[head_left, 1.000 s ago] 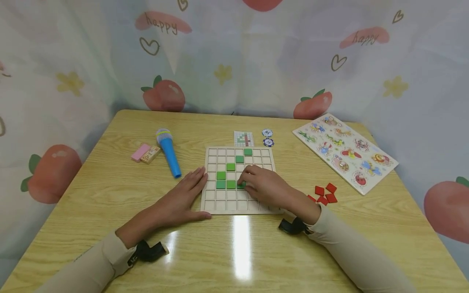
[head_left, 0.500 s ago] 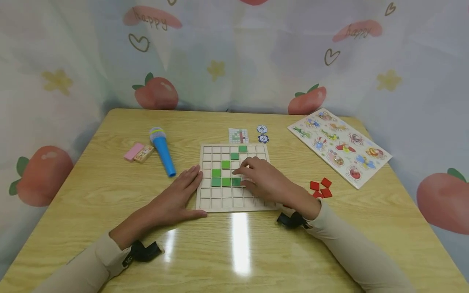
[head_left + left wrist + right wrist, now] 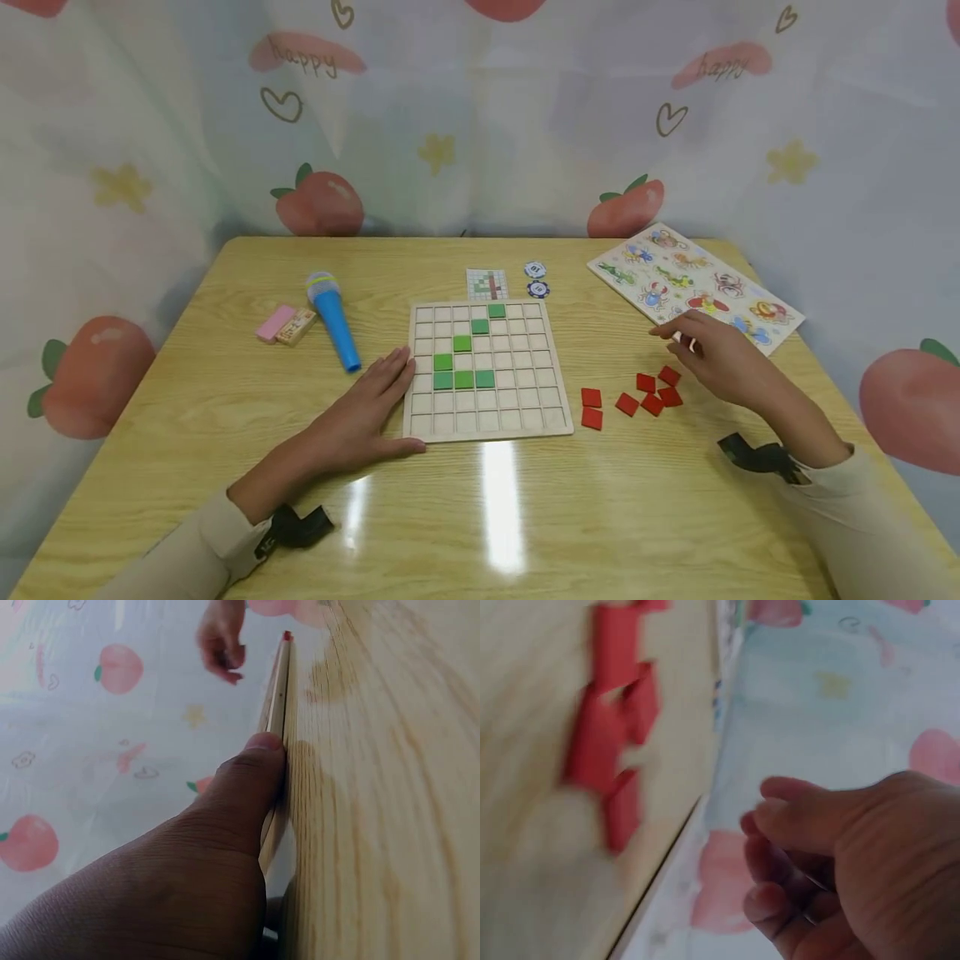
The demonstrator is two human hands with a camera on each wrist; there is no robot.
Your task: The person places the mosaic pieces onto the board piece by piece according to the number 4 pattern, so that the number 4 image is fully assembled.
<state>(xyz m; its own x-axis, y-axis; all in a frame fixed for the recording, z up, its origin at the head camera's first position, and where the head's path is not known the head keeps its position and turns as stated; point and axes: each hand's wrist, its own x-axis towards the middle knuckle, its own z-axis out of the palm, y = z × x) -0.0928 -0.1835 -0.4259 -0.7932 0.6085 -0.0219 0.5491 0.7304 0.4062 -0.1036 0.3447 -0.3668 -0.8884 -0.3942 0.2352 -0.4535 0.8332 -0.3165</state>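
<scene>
**Seven green tiles (image 3: 462, 343) in, and a sloppy hand could've undone them**

So my wooden grid board (image 3: 519, 358) was lying flat in the middle of the table (image 3: 420, 533), with the greens in its cells: a diagonal running down from the far side, then a short row. My left hand (image 3: 363, 412) was flat along the left edge, fingers straight, thumb tip up against the near corner. It was steadying the board, not gripping it. If that hand had shoved sideways, I reckon the whole board would've slid and maybe jiggled tiles out of line.

Right of the board were seven red tiles (image 3: 627, 405), two beside its edge and five in a loose bunch. My right hand (image 3: 723, 358) hung in the air past the bunch, fingers loosely curled, thumb and index close together; I couldn't see anything in it. The reds looked thin and a few were touching, so a careless pinch would probably have caught two or scattered the lot. A low sleeve could've dragged some too.

Behind that hand was the insect puzzle board (image 3: 637, 287), partly hidden. Beyond the grid sat the pattern card (image 3: 487, 284), small enough to misread by a square imo, plus two poker chips (image 3: 537, 289). Blue toy microphone (image 3: 337, 325) was off to the left.
</scene>
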